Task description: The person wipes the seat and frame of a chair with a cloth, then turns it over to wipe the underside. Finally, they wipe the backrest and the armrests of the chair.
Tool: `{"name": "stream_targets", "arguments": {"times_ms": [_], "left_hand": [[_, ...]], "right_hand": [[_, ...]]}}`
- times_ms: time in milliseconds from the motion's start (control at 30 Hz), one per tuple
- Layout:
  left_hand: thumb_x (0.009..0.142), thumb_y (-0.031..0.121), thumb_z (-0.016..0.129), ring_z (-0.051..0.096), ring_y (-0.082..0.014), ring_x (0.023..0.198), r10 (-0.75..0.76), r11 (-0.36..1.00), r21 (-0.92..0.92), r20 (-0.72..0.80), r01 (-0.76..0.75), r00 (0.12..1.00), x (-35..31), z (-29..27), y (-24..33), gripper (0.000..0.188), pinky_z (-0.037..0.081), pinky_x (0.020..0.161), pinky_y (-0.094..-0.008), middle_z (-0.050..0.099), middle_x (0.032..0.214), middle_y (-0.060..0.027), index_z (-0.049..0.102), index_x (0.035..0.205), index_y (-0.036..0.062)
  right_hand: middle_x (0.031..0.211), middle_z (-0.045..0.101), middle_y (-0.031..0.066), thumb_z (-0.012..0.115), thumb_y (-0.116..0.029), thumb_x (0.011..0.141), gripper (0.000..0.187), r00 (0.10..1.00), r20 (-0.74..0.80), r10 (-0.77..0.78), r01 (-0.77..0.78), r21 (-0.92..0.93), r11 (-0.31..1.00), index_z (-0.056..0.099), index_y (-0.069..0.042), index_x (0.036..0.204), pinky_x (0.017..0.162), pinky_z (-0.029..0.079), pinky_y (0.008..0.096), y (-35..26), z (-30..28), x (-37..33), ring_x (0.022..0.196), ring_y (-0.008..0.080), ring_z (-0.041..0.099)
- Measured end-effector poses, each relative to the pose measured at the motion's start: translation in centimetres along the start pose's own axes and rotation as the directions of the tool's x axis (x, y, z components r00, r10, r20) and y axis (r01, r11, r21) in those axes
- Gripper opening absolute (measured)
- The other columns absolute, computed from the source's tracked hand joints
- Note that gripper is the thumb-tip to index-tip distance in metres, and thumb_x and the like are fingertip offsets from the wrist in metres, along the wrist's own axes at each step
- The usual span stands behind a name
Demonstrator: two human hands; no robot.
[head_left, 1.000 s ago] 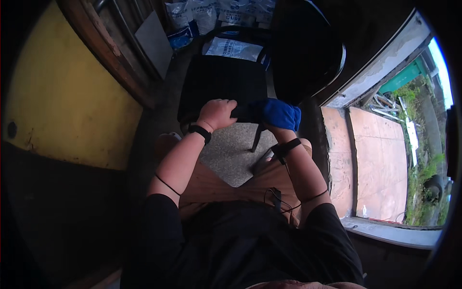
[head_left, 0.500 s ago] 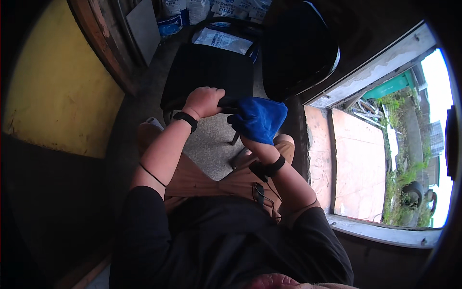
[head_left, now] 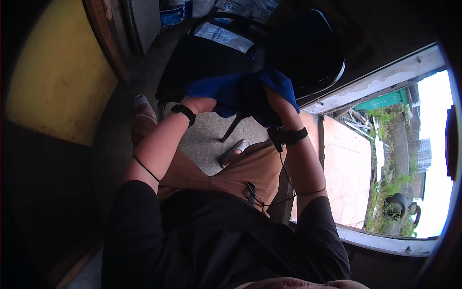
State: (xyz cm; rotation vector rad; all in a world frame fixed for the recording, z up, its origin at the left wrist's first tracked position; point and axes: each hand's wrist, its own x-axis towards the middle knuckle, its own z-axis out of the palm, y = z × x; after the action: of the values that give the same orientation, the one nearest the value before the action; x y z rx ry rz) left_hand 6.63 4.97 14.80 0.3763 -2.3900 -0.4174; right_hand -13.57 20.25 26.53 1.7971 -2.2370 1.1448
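Note:
A blue cloth (head_left: 231, 94) is spread between my two hands, above the near edge of a black chair's seat (head_left: 202, 62). My left hand (head_left: 201, 103) is at the cloth's left end, which covers its fingers, so their grip is hidden. At the other end my right hand (head_left: 279, 100) is bent into the cloth and holds it, with folds wrapped round its fingers. The chair's dark backrest (head_left: 303, 48) rises to the right of the seat. A chair leg (head_left: 233, 129) shows below the cloth.
White and blue bags (head_left: 224, 37) lie beyond the chair. At the left stands a yellow panel (head_left: 57, 72) beside a wooden post (head_left: 108, 43). An open doorway is at the right, its pale sill (head_left: 385, 244) close to my right arm. My sandalled foot (head_left: 236, 150) rests on the speckled floor.
My right hand has lifted and moved slightly right, and the cloth has spread left over my left hand. The left hand's fingers, earlier on the chair's edge, are now covered.

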Motion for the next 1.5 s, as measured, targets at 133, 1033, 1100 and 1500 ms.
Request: {"name": "stream_targets", "arguments": {"times_ms": [133,1033,1100,1500], "left_hand": [[0.073,0.013,0.070,0.069,-0.0351,0.096,-0.270,0.954,0.251,0.477,0.165,0.836,1.6,-2.2,1.2,0.025,0.057,0.085,-0.0448,0.073,0.101,-0.0157,0.072,0.098,0.0066],[0.096,0.021,0.067,0.066,-0.0379,0.115,-0.439,0.855,-0.257,0.105,0.451,0.892,1.6,-3.9,1.9,0.038,0.053,0.096,-0.0419,0.069,0.120,-0.0227,0.059,0.128,0.0012],[0.096,0.020,0.067,0.064,-0.0383,0.119,-0.475,0.878,-0.047,0.038,0.476,0.879,1.3,-3.8,0.9,0.036,0.053,0.097,-0.0452,0.067,0.125,-0.0214,0.060,0.128,0.0053],[0.083,0.026,0.079,0.064,-0.0339,0.110,0.033,0.998,-0.051,0.170,-0.025,0.985,4.3,2.3,7.6,0.041,0.051,0.095,-0.0443,0.066,0.114,-0.0147,0.065,0.115,0.0046]], "right_hand": [[0.114,0.069,0.0209,0.055,-0.017,0.098,0.025,0.921,0.387,-0.042,0.129,-0.202,0.971,0.070,-0.007,0.116,0.089,0.053,0.0421,1.7,4.1,-2.1,0.105,0.0401,0.066],[0.159,0.037,0.0183,0.038,-0.055,0.106,0.070,0.641,0.580,0.503,-0.499,0.812,-0.302,0.029,-0.007,0.156,0.120,0.020,0.0598,2.2,-0.1,-3.9,0.147,0.0386,0.032],[0.145,0.052,0.0205,0.048,-0.044,0.106,0.060,0.645,0.590,0.485,-0.552,0.799,-0.236,0.044,0.001,0.146,0.115,0.035,0.0522,2.5,0.2,-4.6,0.134,0.0345,0.050],[0.091,0.072,0.0229,0.067,-0.022,0.091,0.025,0.917,0.198,0.345,-0.346,-0.032,0.938,0.074,-0.001,0.104,0.078,0.055,0.0412,0.4,-2.5,-5.0,0.088,0.0375,0.071]]}}
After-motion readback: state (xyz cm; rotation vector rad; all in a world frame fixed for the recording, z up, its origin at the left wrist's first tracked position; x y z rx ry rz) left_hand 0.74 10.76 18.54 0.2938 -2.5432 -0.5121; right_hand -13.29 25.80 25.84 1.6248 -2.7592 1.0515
